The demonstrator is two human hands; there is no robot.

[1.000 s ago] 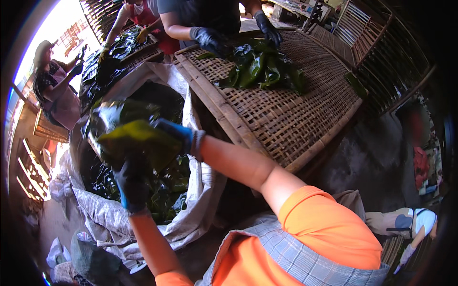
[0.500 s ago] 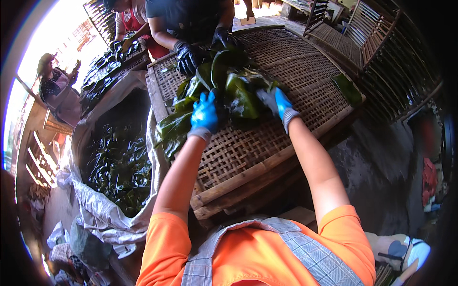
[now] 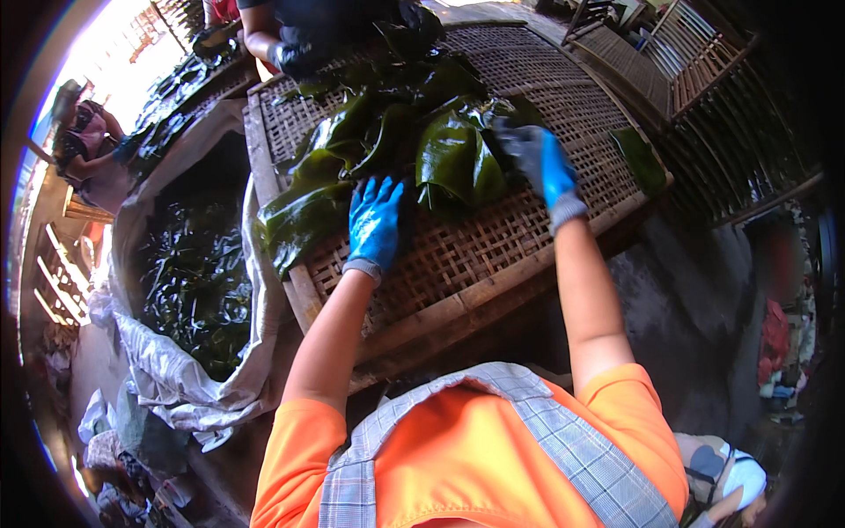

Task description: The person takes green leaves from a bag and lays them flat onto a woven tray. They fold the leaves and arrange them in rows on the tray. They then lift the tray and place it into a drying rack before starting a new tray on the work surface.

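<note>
1. Our left hand [image 3: 374, 224], in a blue glove, lies flat with fingers spread on the wet green leaves [image 3: 396, 145]; our right hand [image 3: 539, 163] rests open on the same pile's right edge — neither clamps anything.
2. The leaves lie heaped on a woven bamboo tray [image 3: 493, 238], between and beyond our hands; one stray leaf [image 3: 641, 158] sits near its right rim.
3. Left of the tray, a grey sack [image 3: 176, 370] stands open — full of dark green leaves.
4. Across the tray, another person's dark-gloved hand [image 3: 295, 60] touches the pile.
</note>
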